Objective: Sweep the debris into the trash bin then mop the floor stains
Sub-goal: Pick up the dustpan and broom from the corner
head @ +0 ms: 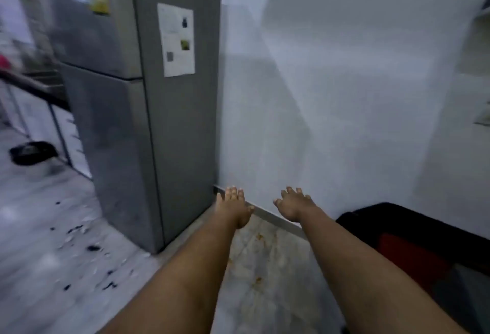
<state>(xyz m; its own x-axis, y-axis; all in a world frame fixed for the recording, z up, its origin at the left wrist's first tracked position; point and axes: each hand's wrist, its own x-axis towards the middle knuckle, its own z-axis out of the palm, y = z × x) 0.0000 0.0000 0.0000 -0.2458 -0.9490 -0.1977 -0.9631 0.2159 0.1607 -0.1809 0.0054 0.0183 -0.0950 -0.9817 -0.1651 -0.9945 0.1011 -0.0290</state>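
Head view, left hand (pixel 234 207) and right hand (pixel 293 205) outstretched, fingers spread, empty

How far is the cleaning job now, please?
Nothing looks done yet. The debris lies scattered on the floor left of the fridge, and orange stains mark the tiles ahead. In hand: nothing; the left hand and right hand are open and empty. Sweeping and mopping are both left.

The fridge (pixel 148 110) stands left against the far wall (pixel 344 95), debris (pixel 87 248) on the floor (pixel 31 267) left of it, stains (pixel 259 259) to its right.
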